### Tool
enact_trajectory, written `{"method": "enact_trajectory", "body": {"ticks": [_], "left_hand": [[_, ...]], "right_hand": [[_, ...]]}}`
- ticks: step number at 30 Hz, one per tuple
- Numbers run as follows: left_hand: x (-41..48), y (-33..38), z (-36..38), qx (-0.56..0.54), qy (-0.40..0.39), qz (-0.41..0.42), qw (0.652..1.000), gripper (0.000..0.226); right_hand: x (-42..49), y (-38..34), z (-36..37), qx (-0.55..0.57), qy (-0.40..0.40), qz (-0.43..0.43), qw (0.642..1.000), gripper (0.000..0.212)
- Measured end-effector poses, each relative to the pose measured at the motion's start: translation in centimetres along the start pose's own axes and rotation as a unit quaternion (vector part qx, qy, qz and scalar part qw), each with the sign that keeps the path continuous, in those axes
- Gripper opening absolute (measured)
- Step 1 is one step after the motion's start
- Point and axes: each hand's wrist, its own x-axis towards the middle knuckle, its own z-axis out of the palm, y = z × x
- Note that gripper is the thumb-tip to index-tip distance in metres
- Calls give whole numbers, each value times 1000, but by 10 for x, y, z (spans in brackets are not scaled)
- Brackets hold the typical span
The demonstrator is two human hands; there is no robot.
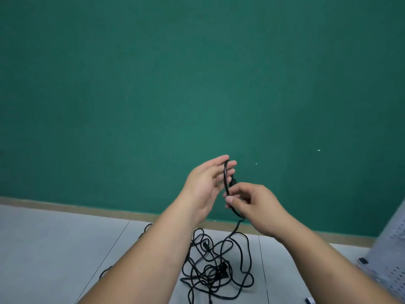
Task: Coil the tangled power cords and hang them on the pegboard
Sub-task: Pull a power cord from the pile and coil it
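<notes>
Power cords [217, 266] lay in a loose black tangle low in the centre of the frame, sprawled on the grey surface [65, 249], and by the look of it the job was barely off the mark. One strand [225, 178] rose from the heap to the hands at mid-frame, in front of the green wall [197, 84]. The left hand [203, 183] was held up with its fingers nearly straight, and the strand ran across them near the tips like the start of a first loop. Just below and to the right, the right hand [256, 202] pinched the same strand between thumb and curled fingers. No finished coil showed anywhere. The pegboard [392, 244], a white perforated panel at the lower right edge, carried no cord in the part visible, so nearly all the coiling and every hanging was judged still to come.
</notes>
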Motion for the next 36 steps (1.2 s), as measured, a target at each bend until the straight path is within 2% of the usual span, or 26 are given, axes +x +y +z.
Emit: {"method": "enact_trajectory", "body": {"ticks": [3,6,8,10,13,16,18,20,23,26,28,32,36], "left_hand": [[7,-13,-19,134,41,47,989,37],[21,-31,-36,358,80,113,923,27],[30,-39,-44,430,75,129,891,15],[36,-45,-42,378,33,101,920,10],[38,-52,-25,185,-16,4,983,24],[41,-59,-13,77,-6,-14,997,29],[42,-61,-11,107,4,-2,994,30],[44,-67,-12,198,0,32,980,30],[46,-80,-15,376,-39,101,920,31],[45,-88,-12,433,-103,117,888,26],[43,-92,-8,427,-114,122,889,25],[48,-97,-6,422,-89,127,894,25],[46,-89,-6,293,-135,90,942,26]], "right_hand": [[2,4,-12,-33,46,-4,998,15],[7,3,-26,-12,62,-10,998,22],[9,0,-35,41,53,-20,998,24],[12,0,-41,101,64,-15,993,24],[18,7,-41,149,116,10,982,24],[24,17,-39,169,166,30,971,20],[26,20,-40,183,180,40,966,17],[27,21,-38,202,178,42,962,16],[30,20,-34,232,175,45,956,15],[35,22,-31,254,166,48,952,15],[38,24,-30,266,161,48,949,16],[46,30,-32,290,161,56,942,17],[53,39,-37,304,166,65,936,18]]}}
